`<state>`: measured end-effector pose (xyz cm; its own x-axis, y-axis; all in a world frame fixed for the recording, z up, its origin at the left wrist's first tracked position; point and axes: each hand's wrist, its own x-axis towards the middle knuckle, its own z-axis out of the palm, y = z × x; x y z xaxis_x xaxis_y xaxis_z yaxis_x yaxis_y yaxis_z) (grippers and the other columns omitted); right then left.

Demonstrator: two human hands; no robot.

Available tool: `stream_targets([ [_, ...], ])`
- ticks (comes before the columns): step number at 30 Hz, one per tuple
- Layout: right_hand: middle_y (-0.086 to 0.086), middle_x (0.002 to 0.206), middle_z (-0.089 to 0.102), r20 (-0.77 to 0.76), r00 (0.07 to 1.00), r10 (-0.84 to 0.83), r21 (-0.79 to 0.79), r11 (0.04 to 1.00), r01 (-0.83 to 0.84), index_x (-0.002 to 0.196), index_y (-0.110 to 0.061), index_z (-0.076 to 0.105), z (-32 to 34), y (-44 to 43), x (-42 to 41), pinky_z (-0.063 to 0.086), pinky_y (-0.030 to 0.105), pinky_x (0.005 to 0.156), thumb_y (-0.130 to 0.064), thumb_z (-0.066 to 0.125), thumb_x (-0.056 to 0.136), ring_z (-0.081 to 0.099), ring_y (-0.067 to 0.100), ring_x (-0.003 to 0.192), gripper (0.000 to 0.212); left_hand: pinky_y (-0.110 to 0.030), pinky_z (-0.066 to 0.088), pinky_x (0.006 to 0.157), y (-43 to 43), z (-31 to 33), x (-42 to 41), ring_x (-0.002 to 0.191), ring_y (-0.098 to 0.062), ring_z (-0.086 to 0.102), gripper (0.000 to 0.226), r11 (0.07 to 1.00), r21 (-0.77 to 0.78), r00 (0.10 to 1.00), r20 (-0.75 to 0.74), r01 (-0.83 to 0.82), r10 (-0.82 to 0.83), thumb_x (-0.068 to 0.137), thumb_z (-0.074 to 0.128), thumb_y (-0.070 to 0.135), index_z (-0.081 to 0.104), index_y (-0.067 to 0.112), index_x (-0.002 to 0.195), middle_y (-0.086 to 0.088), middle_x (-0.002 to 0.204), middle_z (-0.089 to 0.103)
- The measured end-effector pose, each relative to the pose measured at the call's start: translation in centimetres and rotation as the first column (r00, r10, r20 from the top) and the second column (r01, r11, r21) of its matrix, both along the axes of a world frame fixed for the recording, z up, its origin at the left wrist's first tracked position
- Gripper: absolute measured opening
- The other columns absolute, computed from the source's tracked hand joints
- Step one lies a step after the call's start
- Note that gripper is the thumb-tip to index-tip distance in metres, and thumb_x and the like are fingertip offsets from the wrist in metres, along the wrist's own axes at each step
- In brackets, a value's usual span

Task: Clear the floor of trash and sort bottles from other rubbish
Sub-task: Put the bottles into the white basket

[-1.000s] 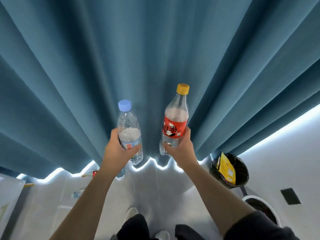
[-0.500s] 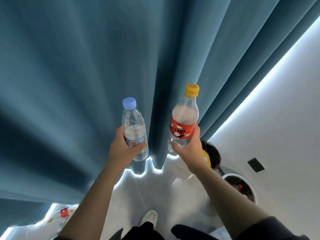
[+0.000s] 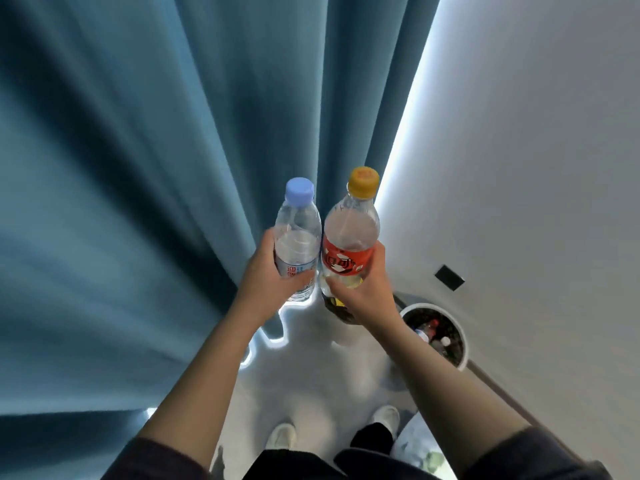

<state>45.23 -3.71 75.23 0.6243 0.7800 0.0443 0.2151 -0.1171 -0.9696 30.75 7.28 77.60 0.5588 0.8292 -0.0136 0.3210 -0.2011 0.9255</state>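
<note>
- Left thumb (image 3: pixel 299 278) lies across the front of the label. The other fingers curl round the back, out of sight, so their spread cannot be told.
- The left hand (image 3: pixel 268 282) grips the lower half of a clear water bottle (image 3: pixel 298 233). The bottle stands nearly upright, its pale blue cap (image 3: pixel 299 191) at twelve o'clock.
- Right fingers (image 3: pixel 379 256) wrap the far side of the red label, close together. The thumb crosses the clear base on the near side.
- The right hand (image 3: pixel 367 292) grips a clear soda bottle (image 3: pixel 349 233) with a red label. It is upright, with its orange cap (image 3: pixel 363 181) at twelve o'clock.
- The two bottles are side by side in the air, their bodies touching or all but touching. Both are well above the floor (image 3: pixel 311 362).
- At six o'clock from the soda bottle's base is a dark bin (image 3: pixel 343 313). It is mostly hidden by the right hand, with a bit of yellow showing.
- At four o'clock from the right hand a round white bin (image 3: pixel 429 305) stands on the floor by the wall (image 3: pixel 519 168). Discarded bottles (image 3: pixel 433 332) lie inside it.
- A black square plate (image 3: pixel 449 277) sits on the wall at two o'clock from the white bin.
- A teal curtain (image 3: pixel 138 168) hangs from nine to twelve o'clock behind the hands.
- White shoes (image 3: pixel 282 436) show at six o'clock, between the forearms.
</note>
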Motion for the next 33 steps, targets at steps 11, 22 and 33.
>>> stream_targets([
  [11, -0.013, 0.108, 0.062, -0.16, 0.975, -0.156, -0.123, 0.983, 0.137, 0.118, -0.029, 0.04, -5.5, -7.0, 18.2, 0.055, 0.027, 0.081, -0.019, 0.083, 0.069, 0.064, 0.002, 0.097, 0.066, -0.01, 0.045, 0.067, -3.9, -4.0, 19.2, 0.091, 0.005, 0.061, 0.072, 0.978, -0.1, 0.954, -0.226, 0.181, -0.199, 0.061, 0.083, 0.032, 0.044, 0.047, 0.118, 0.026, 0.101, 0.062],
  [22, -0.014, 0.086, 0.067, -0.16, 0.75, -0.641, -0.568, 0.682, 0.461, 0.097, -0.03, 0.054, -24.6, -15.9, 27.0, 0.045, 0.007, 0.064, -0.015, 0.088, 0.061, 0.065, -0.004, 0.076, 0.052, -0.019, 0.045, 0.078, -5.0, -24.4, 32.9, 0.094, 0.005, 0.058, 0.067, 0.819, -0.415, 0.762, -0.349, 0.396, -0.546, 0.067, 0.084, 0.026, 0.039, 0.044, 0.113, 0.023, 0.103, 0.059],
  [33, 0.007, 0.108, 0.065, -0.246, 0.625, -0.741, -0.918, 0.385, 0.095, 0.124, -0.01, 0.051, -51.2, -18.5, 29.4, 0.049, 0.032, 0.079, -0.036, 0.082, 0.066, 0.063, 0.025, 0.096, 0.071, -0.01, 0.042, 0.067, -6.5, -48.5, 31.6, 0.09, 0.012, 0.058, 0.071, 0.759, -0.561, 0.658, -0.439, 0.33, -0.612, 0.066, 0.086, 0.028, 0.04, 0.047, 0.116, 0.027, 0.102, 0.06],
])
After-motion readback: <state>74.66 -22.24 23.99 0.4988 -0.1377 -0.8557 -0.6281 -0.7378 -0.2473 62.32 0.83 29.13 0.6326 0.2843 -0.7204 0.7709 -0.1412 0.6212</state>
